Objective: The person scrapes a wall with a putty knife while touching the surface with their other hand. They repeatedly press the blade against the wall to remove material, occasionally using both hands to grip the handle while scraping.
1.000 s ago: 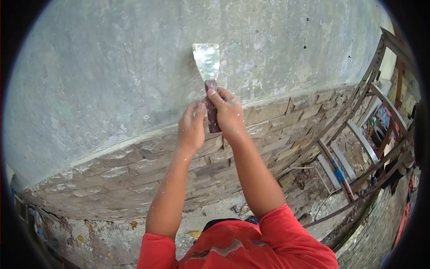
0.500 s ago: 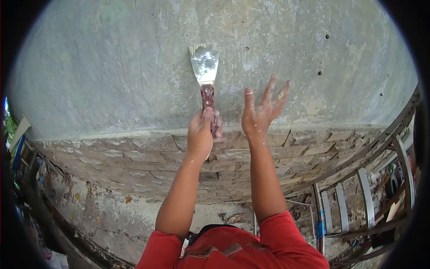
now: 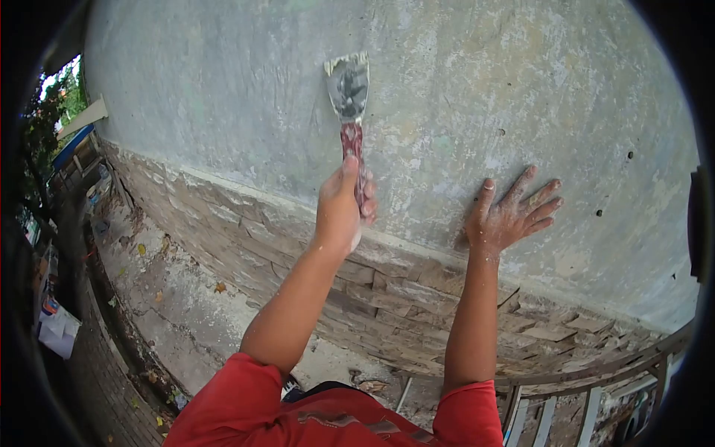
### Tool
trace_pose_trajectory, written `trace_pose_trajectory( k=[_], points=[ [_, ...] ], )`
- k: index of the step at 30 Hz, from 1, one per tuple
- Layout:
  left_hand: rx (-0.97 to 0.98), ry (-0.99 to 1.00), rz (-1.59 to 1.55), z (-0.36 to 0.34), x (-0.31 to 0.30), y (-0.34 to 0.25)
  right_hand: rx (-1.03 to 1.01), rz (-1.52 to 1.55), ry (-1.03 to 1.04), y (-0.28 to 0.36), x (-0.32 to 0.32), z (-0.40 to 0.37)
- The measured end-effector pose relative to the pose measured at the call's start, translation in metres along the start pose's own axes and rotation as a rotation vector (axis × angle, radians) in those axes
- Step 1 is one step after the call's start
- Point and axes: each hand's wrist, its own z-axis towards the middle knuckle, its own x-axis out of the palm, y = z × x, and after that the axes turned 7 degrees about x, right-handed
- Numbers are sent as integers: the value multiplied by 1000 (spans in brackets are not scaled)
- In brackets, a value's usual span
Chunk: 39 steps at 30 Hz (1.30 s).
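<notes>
My left hand (image 3: 341,208) is wrapped round the dark red patterned handle of a putty knife (image 3: 348,88), thumb along the handle. Its wide metal blade points up the wall, with pale residue along the edge and dark smears on its face. Behind it is the grey wall (image 3: 261,97), its paint patchy and worn. To the right, my right hand (image 3: 510,216) is spread out against the wall, fingers apart and dusted with white powder. Nothing shows in that hand.
Rough stone cladding (image 3: 372,298) covers the lower wall under a ledge. Below left runs a concrete strip (image 3: 179,298) with debris and leaves. A ladder-like frame (image 3: 588,413) lies lower right. A white container (image 3: 58,331) stands far left. Small dark holes mark the wall at right.
The view has turned and tilted. My right hand has gone from raised with spread fingers to lying against the wall farther right. My left hand still grips the putty knife.
</notes>
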Motion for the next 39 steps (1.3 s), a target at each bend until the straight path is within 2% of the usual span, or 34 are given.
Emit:
trace_pose_trajectory(
  k=[3,8,11,15,18,20,22,23,24,26,29,30,32,33,35,36,38,39],
  points=[
    [36,-30,52,17,-7,-1,-14,20,-13,1,-1,-1],
    [-319,-161,-2,-68,-70,52,-18,1,-46,-3,1,-2],
    [-227,-161,113,-25,-62,-3,-30,-22,-50,-3,1,-4],
    [125,32,129,84,-43,-100,-34,-18,-60,-3,0,-3],
    [125,1,209,86,-46,-110,-43,-47,-92,-2,3,-3],
    [16,-34,178,60,-73,-77,-38,-78,-108,-1,3,-3],
    [-174,-162,152,12,-98,-36,-35,-66,-96,-2,2,-3],
    [-243,-107,118,-9,-116,-20,-27,-57,-78,-2,3,-3],
    [-230,-100,120,-10,-125,-16,-28,-50,-84,1,3,-3],
    [-203,-203,289,-5,-138,-11,-5,5,-131,12,11,-2],
    [-72,15,577,40,-152,-62,-2,123,-145,50,9,1],
    [-59,50,629,51,-141,-89,-87,141,-81,69,4,4],
    [292,-12,828,71,-120,-124,-236,157,-13,112,-2,8],
    [296,-4,825,82,-118,-139,-234,153,-21,134,-2,11],
    [582,-112,1360,103,-118,-163,-370,184,-60,176,-1,18],
    [591,-86,1343,106,-122,-167,-363,159,-76,196,2,21],
    [339,1,1529,106,-132,-174,-424,145,-106,240,12,33],
    [343,21,1514,104,-140,-174,-424,122,-114,262,16,40]
  ],
)
